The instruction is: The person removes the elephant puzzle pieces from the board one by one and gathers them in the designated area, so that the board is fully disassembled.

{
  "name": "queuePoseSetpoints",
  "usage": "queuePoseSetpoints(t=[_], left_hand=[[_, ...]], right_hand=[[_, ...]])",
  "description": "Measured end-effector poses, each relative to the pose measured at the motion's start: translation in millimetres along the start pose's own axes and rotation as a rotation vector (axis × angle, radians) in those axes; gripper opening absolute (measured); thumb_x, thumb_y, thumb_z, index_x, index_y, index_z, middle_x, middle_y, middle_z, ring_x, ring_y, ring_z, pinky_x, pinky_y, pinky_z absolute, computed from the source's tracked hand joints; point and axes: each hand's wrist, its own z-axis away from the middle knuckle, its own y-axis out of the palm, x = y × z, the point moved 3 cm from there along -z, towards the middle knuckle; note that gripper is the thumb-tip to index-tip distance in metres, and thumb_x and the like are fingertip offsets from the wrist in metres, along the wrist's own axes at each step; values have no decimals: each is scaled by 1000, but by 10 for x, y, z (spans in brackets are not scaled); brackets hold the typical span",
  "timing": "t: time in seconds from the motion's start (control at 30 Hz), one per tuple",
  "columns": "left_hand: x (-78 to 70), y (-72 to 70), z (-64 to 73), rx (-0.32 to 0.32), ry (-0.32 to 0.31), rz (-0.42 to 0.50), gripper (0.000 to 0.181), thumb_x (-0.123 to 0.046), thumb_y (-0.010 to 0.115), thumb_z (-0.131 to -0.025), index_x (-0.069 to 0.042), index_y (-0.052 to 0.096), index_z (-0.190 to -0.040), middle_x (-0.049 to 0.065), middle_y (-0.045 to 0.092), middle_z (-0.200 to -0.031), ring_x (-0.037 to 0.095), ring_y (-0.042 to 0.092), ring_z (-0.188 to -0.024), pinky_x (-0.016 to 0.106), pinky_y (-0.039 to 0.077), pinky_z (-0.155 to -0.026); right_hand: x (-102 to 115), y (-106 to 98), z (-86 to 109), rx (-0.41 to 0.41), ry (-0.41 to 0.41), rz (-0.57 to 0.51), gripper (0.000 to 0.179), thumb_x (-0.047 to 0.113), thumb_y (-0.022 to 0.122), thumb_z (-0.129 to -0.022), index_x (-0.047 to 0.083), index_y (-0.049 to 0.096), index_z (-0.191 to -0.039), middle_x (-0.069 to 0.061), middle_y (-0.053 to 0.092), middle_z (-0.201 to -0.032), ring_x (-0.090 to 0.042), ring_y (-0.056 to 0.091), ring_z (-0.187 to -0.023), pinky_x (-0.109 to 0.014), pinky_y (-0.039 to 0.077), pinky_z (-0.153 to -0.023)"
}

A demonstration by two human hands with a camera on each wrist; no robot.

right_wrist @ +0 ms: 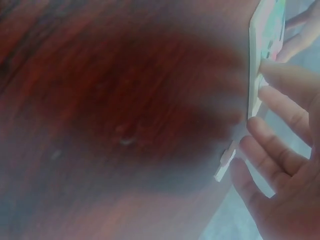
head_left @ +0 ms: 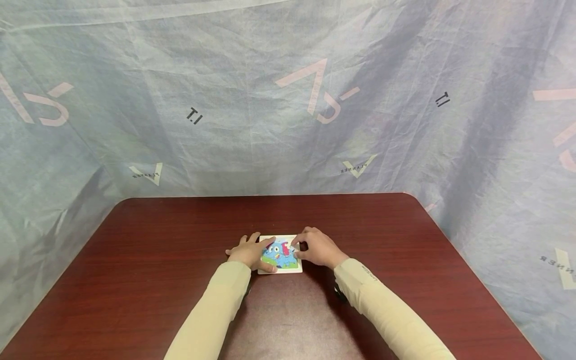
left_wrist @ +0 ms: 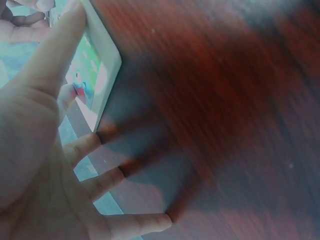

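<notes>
A jigsaw puzzle board with a pale rim and a blue cartoon animal on green lies flat on the table. My left hand rests at its left side with fingers spread; thumb and index finger press on the board, while the other fingertips touch the table in the left wrist view. Over the board's right edge, my right hand pinches a small puzzle piece between thumb and index finger, mostly hidden by the fingers. A loose puzzle piece lies on the table beside the right hand's outer fingers.
The dark red wooden table has rounded far corners. Behind it and at its sides hangs a grey printed cloth. Both forearms, in pale sleeves, reach across the table from the near edge.
</notes>
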Motion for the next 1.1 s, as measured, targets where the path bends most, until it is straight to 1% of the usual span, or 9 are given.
queuePoseSetpoints(t=[0.1, 0.17, 0.3, 0.4, 0.53, 0.63, 0.87, 1.0, 1.1], left_hand=[[-1, 12, -9, 3, 1, -2, 85, -43, 83, -84, -25, 43, -156, 18, 30, -162, 49, 25, -147, 82, 32, -97], [0, 13, -11, 3, 2, -10, 84, -43, 83, -85, -24, 43, -156, 18, 30, -162, 49, 25, -147, 82, 32, -97], [-4, 2, 10, 3, 1, -20, 84, -45, 82, -85, -24, 43, -156, 18, 31, -162, 49, 26, -147, 82, 33, -96], [-8, 0, 15, 5, 1, -14, 85, -45, 82, -85, -24, 42, -157, 18, 30, -162, 49, 25, -147, 82, 32, -97], [-6, 7, 4, 7, 3, -10, 85, -44, 82, -85, -24, 42, -157, 18, 30, -162, 49, 24, -148, 82, 32, -97], [-5, 9, -1, 5, 3, -12, 85, -44, 82, -85, -24, 43, -157, 18, 30, -162, 50, 25, -147, 82, 32, -97], [3, 22, -36, 8, -3, -8, 85, -45, 82, -84, -25, 42, -157, 19, 29, -163, 50, 24, -148, 83, 32, -96], [-5, 18, -21, 11, -5, -6, 86, -45, 82, -84, -24, 42, -157, 19, 28, -163, 50, 24, -148, 83, 32, -96], [-4, 12, -3, 12, -6, -4, 86, -45, 82, -85, -24, 41, -157, 19, 28, -163, 50, 23, -148, 83, 32, -96]], right_hand=[[9, -9, -11, 0, 12, 16, 19, 18, 83, -87, 16, 78, -105, -5, 63, -105, -23, 58, -98, -42, 51, -81], [17, -9, -18, -1, 25, 22, 18, 18, 82, -88, 16, 77, -105, -5, 63, -107, -23, 58, -100, -43, 51, -81], [35, 2, -27, -5, 45, 22, 19, 19, 79, -91, 15, 76, -109, -6, 63, -111, -26, 58, -106, -45, 52, -82], [35, 8, -34, -3, 44, 17, 21, 19, 78, -93, 15, 76, -113, -8, 63, -114, -27, 58, -109, -46, 53, -83], [11, 8, -54, 3, 34, 26, 25, 21, 80, -91, 14, 77, -115, -7, 63, -113, -26, 58, -107, -45, 53, -84], [4, 1, -73, 1, 25, 36, 26, 21, 82, -88, 15, 78, -114, -6, 63, -110, -25, 58, -103, -44, 53, -84], [14, -11, -84, -3, 34, 22, 23, 23, 83, -87, 17, 79, -109, -2, 63, -107, -22, 58, -101, -42, 53, -82], [14, -12, -79, -18, 31, 41, 21, 23, 84, -87, 18, 79, -107, -1, 63, -105, -21, 58, -99, -42, 52, -81], [19, -19, -72, -27, 21, 55, 21, 24, 84, -87, 18, 79, -107, -1, 63, -105, -22, 59, -100, -44, 52, -83]])
